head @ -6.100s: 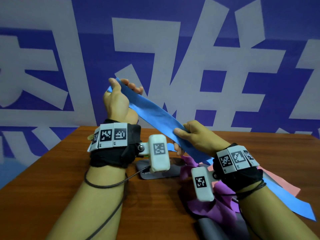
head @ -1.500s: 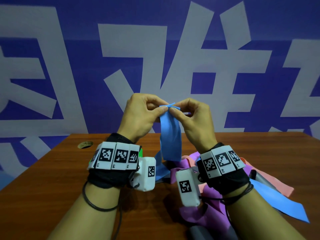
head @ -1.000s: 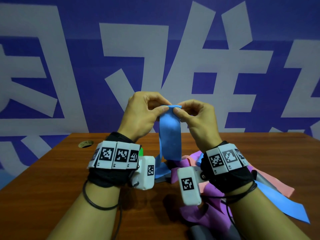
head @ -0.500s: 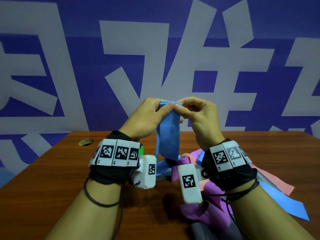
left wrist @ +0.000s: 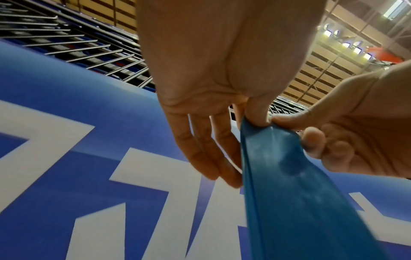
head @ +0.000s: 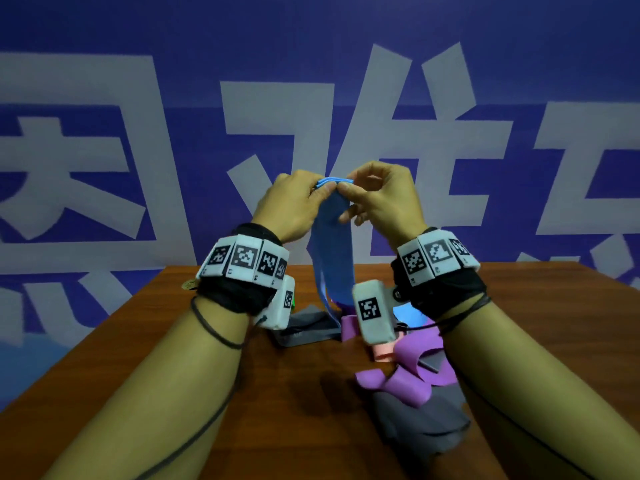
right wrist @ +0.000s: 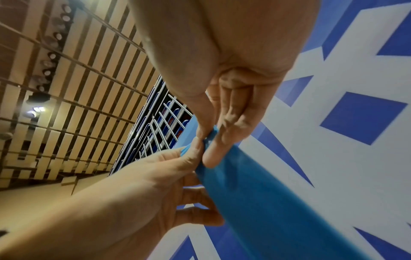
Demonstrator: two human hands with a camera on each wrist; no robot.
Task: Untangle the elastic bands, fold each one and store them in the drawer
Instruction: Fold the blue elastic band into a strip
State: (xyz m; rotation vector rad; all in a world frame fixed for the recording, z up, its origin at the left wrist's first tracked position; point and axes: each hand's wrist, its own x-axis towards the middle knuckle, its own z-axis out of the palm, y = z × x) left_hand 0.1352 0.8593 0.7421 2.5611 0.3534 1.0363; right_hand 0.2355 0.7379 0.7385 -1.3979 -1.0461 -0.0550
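The desk [head: 173, 358] stretches out below my raised arms, and above it I hold the blue band [head: 334, 244] doubled, its two ends stacked at the top and the loop hanging down toward the desk. On the desk under my right wrist lies the rest of the tangle: a purple band [head: 408, 379], a grey band [head: 419, 424] and a pink band [head: 382, 353]. My left hand [head: 294, 206] pinches one side of the stacked blue ends between thumb and forefinger, and my right hand [head: 381, 199] pinches the other side. No drawer shows anywhere. The risk I see: the slick layers could slide apart if either pinch loosens, and the hanging loop may snag the pile.
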